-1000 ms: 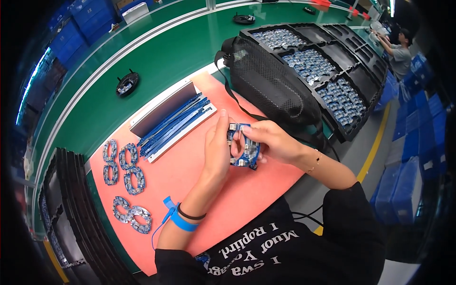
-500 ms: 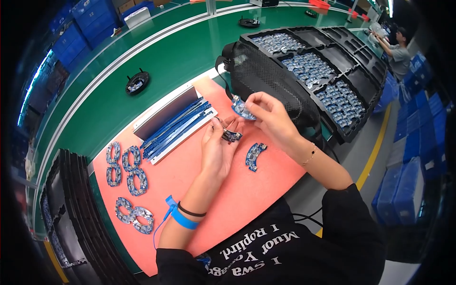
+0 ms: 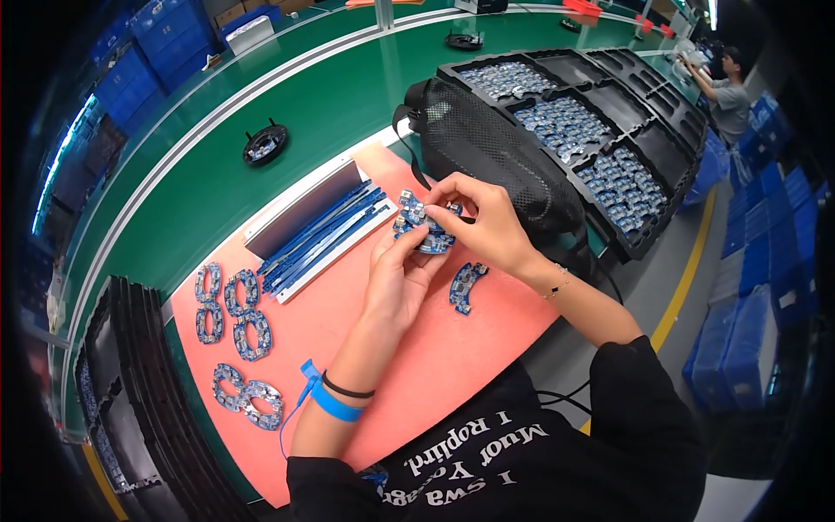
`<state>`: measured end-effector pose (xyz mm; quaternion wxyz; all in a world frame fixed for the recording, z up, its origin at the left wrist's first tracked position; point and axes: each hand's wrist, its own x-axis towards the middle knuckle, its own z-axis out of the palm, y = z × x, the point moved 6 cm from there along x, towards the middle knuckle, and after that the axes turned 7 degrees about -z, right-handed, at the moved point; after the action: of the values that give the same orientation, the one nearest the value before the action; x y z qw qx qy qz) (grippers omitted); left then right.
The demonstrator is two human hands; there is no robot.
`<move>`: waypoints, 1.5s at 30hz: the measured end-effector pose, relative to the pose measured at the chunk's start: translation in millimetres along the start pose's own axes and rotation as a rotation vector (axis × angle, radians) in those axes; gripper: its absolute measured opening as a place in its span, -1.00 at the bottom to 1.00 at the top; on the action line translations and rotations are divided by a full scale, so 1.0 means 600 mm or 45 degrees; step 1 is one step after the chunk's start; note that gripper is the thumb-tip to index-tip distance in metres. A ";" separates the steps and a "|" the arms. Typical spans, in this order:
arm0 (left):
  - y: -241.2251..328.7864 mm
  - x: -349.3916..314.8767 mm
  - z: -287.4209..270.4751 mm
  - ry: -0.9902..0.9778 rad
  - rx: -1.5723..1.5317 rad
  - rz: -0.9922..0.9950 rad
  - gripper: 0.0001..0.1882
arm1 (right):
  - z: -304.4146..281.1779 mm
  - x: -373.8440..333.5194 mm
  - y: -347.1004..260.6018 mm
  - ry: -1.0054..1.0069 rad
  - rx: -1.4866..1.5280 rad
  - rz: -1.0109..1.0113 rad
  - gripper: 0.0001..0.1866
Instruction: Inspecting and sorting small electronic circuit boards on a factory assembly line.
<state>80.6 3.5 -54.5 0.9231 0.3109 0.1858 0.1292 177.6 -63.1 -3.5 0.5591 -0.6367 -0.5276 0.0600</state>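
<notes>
Small curved blue circuit boards (image 3: pixel 432 241) are gripped by my left hand (image 3: pixel 396 274), its thumb pressed on their left side. From the right, my right hand (image 3: pixel 487 217) pinches the upper part of the same group, so both hands meet on it. How many boards are there and how they join is partly hidden by the fingers. A single curved circuit board (image 3: pixel 467 287) lies on the pink mat (image 3: pixel 417 383) just right of my left hand. Farther left on the mat rest figure-eight circuit boards (image 3: pixel 248 313) in three groups.
A white holder (image 3: pixel 300 204) with long blue strips stands behind my hands. Black trays (image 3: pixel 626 113) of boards and a black mesh bag (image 3: pixel 496 139) are at the right. Stacked black trays (image 3: pixel 165 391) stand at left. A round black part (image 3: pixel 265 145) sits on the green line.
My right hand has brought its board down and left onto the pieces in my left hand, which has turned them face up. The round black part has shifted right along the green surface.
</notes>
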 end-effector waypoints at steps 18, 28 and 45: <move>-0.005 0.013 -0.008 -0.080 0.039 0.021 -0.60 | -0.018 -0.009 -0.030 -0.095 -0.205 -0.307 -0.88; -0.007 0.012 -0.007 -0.094 0.041 -0.007 -0.61 | -0.020 -0.020 -0.047 -0.211 -0.427 -0.589 -0.78; -0.043 -0.010 0.010 -0.017 0.549 -0.230 -0.57 | -0.143 -0.076 -0.096 -0.237 -0.635 -0.962 -0.94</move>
<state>80.9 -22.1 -64.5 0.8444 0.4837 0.2302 0.0014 180.3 -163.2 49.1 0.3216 -0.5067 -0.7691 -0.2200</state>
